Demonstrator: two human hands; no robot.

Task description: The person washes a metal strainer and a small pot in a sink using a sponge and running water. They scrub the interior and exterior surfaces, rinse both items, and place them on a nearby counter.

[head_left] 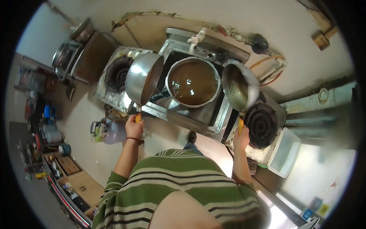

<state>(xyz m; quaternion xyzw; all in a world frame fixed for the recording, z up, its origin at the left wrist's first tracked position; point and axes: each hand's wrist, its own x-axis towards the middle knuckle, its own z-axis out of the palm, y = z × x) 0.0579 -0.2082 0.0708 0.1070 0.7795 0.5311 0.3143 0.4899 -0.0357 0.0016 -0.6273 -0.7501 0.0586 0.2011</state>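
Observation:
My left hand (134, 126) is closed round the yellow handle of a large, deep metal ladle (139, 76), tilted so that its inside faces right. In my right hand (241, 138) is the yellow handle of a perforated metal strainer ladle (251, 87), its rim smeared by motion. Between the two tools a round pot (167, 86) holds brown liquid with shiny spots on its surface. The pot has a dark handle (160, 95) at its left and rests in a steel sink-like station (171, 114). Both tools are raised at either side of the pot.
Gas burners stand left (119, 74) and right (261, 124) of the station. A faucet wrapped in white cloth (197, 39) rises behind the pot. A clear plastic bin (285, 152) sits at the right, and metal bowls (82, 30) are at the far left. Cardboard boxes (82, 183) lie lower left.

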